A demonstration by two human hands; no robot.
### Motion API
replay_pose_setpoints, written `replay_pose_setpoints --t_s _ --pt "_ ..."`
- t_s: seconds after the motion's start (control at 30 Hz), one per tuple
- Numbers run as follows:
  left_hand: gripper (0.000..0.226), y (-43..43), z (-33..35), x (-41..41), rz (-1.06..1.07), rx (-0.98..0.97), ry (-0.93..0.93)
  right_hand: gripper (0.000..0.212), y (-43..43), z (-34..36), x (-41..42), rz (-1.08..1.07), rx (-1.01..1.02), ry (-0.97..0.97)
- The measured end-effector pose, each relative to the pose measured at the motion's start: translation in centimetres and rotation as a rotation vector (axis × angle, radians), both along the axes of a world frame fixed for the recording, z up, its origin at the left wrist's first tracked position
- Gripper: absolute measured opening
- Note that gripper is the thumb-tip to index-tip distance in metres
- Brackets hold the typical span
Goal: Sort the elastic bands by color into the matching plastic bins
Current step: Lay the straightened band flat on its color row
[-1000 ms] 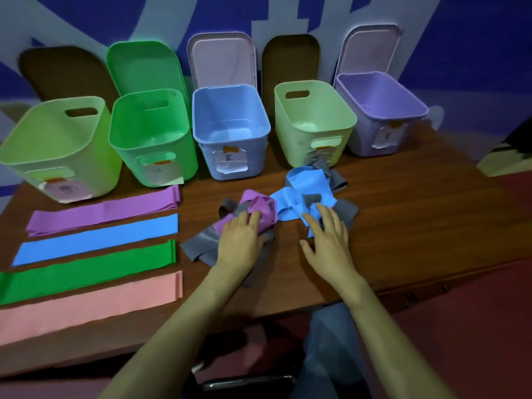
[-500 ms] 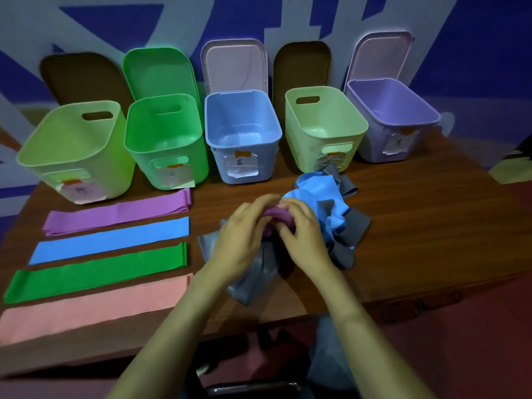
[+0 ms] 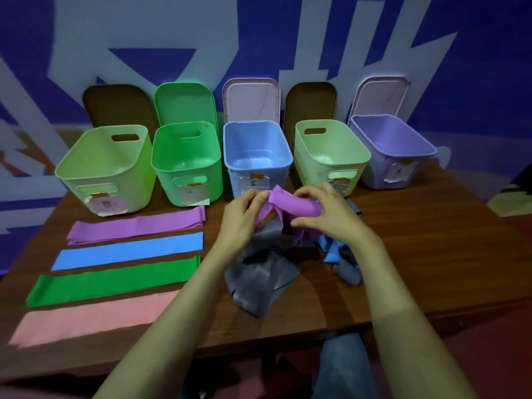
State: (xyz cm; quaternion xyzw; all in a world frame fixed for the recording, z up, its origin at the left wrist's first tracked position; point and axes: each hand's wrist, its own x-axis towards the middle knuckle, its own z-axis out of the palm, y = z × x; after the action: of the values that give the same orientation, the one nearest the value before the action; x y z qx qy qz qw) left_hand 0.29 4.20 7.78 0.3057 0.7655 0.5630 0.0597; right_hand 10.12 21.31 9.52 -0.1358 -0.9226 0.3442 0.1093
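both hands' (image 3: 240, 223) (image 3: 325, 214) band (image 3: 296, 204) maybe hides pile (image 3: 259, 280)

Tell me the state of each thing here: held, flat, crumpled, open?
held purple band, raised over the heap, gripped by both hands.
left hand, gripping it.
right hand, gripping it.
grey bands, crumpled heap.
crumpled blue band, tangled in heap.
flat bands, four, laid out straight.
bins, five, open, apparently empty.
lids, off, leaning against wall.
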Motion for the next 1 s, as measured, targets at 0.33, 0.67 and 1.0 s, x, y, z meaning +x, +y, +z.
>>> replay_pose_setpoints --t_s 0.33,0.67,1.0 --pt "0.060 -0.6 -0.8 -2.2 -0.131 -0.425 0.198 0.036 0.6 -2.2 -0.1 -0.103 -0.600 0.159" --pt "0.004 -1.4 -3.4 -3.1 -0.109 -0.210 -0.066 0.026 0.8 -2.6 -0.8 0.033 -0.864 0.102" --pt "0.041 -2.4 -4.7 -4.1 -0.253 -0.678 0.376 0.015 0.7 -3.2 -1.5 -0.360 -0.797 0.522"
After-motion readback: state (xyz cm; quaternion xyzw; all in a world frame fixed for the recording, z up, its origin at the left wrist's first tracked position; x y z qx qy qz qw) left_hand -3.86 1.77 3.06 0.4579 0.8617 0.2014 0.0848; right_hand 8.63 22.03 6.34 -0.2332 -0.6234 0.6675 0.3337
